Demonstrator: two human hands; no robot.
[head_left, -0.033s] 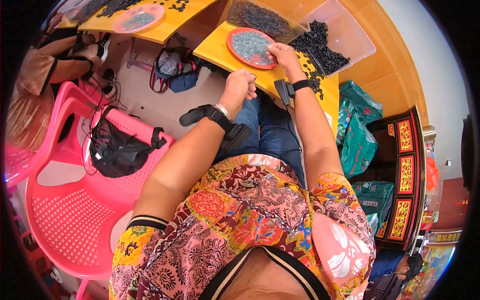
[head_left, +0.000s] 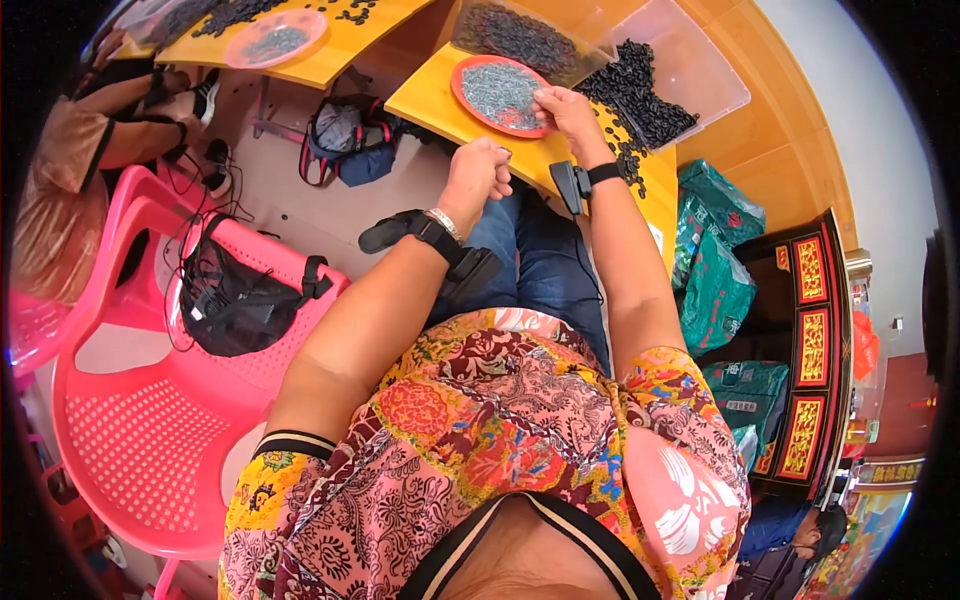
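From the head camera, we see our right hand (head_left: 562,108) reaching forward, its fingers pinched at the rim of a round red plate (head_left: 470,72) of small grey parts on the yellow surface (head_left: 425,95). Our left hand (head_left: 478,172) hangs curled at the surface's near edge; its grasp we cannot tell. Black pieces (head_left: 640,95) lie beside the plate, a pink chair (head_left: 150,440) to our left.

Both arms stretched forward
Left hand (head_left: 478,172) curled in a loose fist; right hand (head_left: 562,112) reaches farther out, fingers pinched together.
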